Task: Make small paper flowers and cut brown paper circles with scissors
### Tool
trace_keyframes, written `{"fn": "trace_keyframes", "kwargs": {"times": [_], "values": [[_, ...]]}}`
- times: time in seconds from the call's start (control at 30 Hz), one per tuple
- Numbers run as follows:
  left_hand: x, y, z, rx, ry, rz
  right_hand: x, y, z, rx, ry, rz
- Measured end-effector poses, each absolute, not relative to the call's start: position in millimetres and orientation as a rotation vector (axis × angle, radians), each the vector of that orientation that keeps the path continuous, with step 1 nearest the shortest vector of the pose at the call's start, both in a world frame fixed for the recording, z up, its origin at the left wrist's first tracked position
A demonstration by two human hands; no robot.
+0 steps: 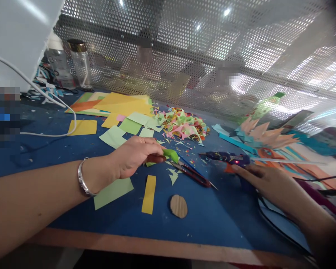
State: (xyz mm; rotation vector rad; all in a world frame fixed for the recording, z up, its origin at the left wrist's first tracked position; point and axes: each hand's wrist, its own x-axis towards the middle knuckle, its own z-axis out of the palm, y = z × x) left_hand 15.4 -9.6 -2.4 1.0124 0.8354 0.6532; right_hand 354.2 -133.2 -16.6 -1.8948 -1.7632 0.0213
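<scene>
Between the fingertips of my left hand (138,155) is a small folded piece of green paper (171,154). My right hand (257,177) grips a dark blue hot glue gun (229,157) with an orange trigger and a lit red light; its nozzle points left, toward the green paper but apart from it. A pair of dark red-handled snips (194,175) lies below the green paper, beside a blue pen-like tool (192,166). Nearer the front are a yellow paper strip (149,195) and a round piece of corrugated cardboard (178,206).
Colourful paper scraps (184,123) are heaped at the back middle, with yellow sheets (123,104) left of them. Orange and blue paper points (266,134) stand at the right. A white cable (44,91) and a black cord (280,228) cross the sides. A perforated metal panel (168,52) rises behind.
</scene>
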Motion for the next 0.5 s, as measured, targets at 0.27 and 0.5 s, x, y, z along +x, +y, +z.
{"fn": "trace_keyframes", "kwargs": {"times": [0.27,0.5], "values": [[16,-11,-5,1.047,0.83,0.668,265,-130,7,-1.945,-1.858,-0.078],[18,-14,-5,1.023,0.792,0.72,204,-91,3,-1.679,-2.061,0.105]]}}
